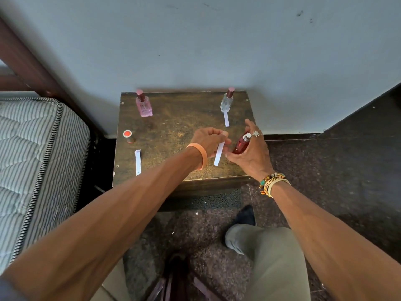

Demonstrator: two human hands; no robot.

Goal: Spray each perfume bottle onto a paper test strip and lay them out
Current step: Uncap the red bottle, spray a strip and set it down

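Head view — right hand (249, 153) grips red bottle (239, 146) (mostly hidden), left hand (208, 141) pinches paper strip (219, 154).

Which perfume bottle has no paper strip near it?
The pink bottle at the table's far left. The clear bottle has a strip lying before it, and the red bottle is in the right hand.

On the table (173, 127), two bottles (144, 105) stand rearward, strips (138, 162) lying nearer the front edge.
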